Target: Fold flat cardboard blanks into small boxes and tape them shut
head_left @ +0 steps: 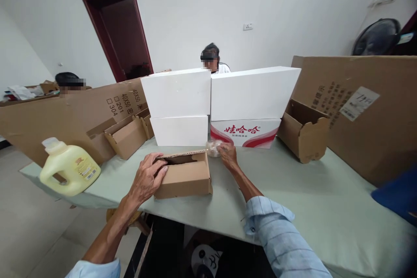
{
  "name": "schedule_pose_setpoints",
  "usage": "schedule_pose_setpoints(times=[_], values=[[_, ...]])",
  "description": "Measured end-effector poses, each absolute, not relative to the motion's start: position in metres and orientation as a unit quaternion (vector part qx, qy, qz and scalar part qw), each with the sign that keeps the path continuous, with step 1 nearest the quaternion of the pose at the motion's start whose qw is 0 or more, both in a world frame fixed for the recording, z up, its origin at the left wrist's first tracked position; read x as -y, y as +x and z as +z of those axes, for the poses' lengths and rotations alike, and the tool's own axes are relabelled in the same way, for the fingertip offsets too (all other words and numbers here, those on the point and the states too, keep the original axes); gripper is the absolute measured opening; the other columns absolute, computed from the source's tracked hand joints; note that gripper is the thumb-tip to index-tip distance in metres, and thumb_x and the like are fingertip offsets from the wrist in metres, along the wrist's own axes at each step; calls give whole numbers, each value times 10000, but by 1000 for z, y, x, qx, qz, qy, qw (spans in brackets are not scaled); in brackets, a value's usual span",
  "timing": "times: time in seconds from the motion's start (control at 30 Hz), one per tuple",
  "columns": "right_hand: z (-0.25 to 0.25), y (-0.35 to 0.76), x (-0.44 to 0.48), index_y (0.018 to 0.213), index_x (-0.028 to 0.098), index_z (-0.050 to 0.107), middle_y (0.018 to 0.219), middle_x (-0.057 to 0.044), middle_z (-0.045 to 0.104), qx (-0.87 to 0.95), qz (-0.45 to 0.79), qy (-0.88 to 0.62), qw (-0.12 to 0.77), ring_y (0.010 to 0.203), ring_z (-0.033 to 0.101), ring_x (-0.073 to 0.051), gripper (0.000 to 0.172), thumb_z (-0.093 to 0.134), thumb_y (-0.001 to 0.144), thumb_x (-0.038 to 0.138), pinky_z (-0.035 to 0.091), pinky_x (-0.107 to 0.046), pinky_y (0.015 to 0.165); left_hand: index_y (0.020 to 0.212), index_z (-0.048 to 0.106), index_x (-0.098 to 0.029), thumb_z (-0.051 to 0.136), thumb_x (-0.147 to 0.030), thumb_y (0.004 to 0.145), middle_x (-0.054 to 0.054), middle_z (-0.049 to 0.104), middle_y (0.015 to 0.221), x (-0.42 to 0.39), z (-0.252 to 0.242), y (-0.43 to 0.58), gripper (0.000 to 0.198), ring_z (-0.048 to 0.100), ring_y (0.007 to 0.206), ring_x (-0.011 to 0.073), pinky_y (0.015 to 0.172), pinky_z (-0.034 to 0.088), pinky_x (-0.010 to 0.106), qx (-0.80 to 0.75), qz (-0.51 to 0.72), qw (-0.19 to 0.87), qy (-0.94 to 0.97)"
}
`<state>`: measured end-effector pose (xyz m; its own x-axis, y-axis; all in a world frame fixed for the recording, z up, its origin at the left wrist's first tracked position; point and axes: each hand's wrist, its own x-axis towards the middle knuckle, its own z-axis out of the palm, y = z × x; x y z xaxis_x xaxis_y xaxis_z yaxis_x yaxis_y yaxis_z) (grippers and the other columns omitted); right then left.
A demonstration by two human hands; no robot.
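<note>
My left hand [150,177] grips the left end of a small open cardboard box [184,179], with its fingers over the rim and its thumb at the near side. The box stands on the green-covered table [247,173] close to the front edge. Just past its right end, my right hand [228,154] is closed on a small translucent, whitish thing [213,148], whose kind I cannot make out. That thing lies low against the foot of the stacked white boxes [182,95].
Behind stands a red-and-white printed carton [246,134] under another white box [252,93]. Open cardboard boxes flank them, one at left [126,137], one at right [304,132]. A yellow jug [70,169] stands far left. Large cardboard sheets [371,113] wall the sides. Two people sit beyond.
</note>
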<state>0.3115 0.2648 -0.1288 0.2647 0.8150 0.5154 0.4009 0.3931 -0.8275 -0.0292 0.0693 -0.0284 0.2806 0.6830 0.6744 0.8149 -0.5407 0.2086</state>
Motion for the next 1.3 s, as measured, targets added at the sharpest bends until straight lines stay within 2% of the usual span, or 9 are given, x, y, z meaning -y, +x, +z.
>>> schedule_pose_setpoints(times=[0.17,0.47,0.7,0.9,1.03,1.13,1.3], values=[[-141,311,-277,741,223,742,994,-97,698,572,146,-567,574,975,593,-280,238,696,748,456,514,-460,890,1098,742,-210,569,-242,1044,124,662,1329,-69,-33,-29,184,629,1265,285,1089,534,489,461,-394,85,-791],[-149,313,-283,885,216,765,1002,-85,667,590,111,-595,535,965,587,-273,291,652,800,471,490,-437,874,1104,730,-223,594,-230,1033,116,665,1315,-64,-39,-30,153,637,1237,282,1071,535,487,464,-403,91,-784],[-144,319,-284,1200,222,690,992,-96,680,630,63,-583,509,989,600,-301,420,631,831,415,486,-454,861,1113,721,-227,609,-227,1026,117,662,1316,-64,-38,-30,142,635,1241,287,1066,538,489,463,-400,86,-786],[-141,317,-277,1156,205,700,1198,-132,657,679,13,-558,477,1168,527,-327,328,593,858,287,436,-445,945,1124,728,-237,614,-212,1016,113,666,1323,-61,-37,-29,159,640,1248,290,1073,548,492,465,-403,81,-784],[-142,316,-277,1080,225,729,1259,-117,639,694,-7,-556,457,1199,499,-310,267,568,867,209,407,-436,993,1125,724,-232,613,-207,1018,117,658,1327,-61,-37,-29,156,638,1246,292,1064,549,500,462,-399,79,-788],[-144,317,-279,1033,236,746,1248,-109,648,699,-9,-558,448,1171,506,-302,237,562,884,213,422,-427,965,1130,724,-231,615,-199,1015,118,654,1333,-60,-36,-29,161,637,1248,291,1063,549,497,460,-398,79,-790],[-144,321,-281,1210,210,702,1255,-139,653,700,-4,-553,451,1166,534,-317,355,546,896,269,469,-439,911,1134,725,-232,615,-200,1016,116,659,1333,-59,-34,-29,165,636,1252,292,1066,550,497,462,-395,76,-791]])
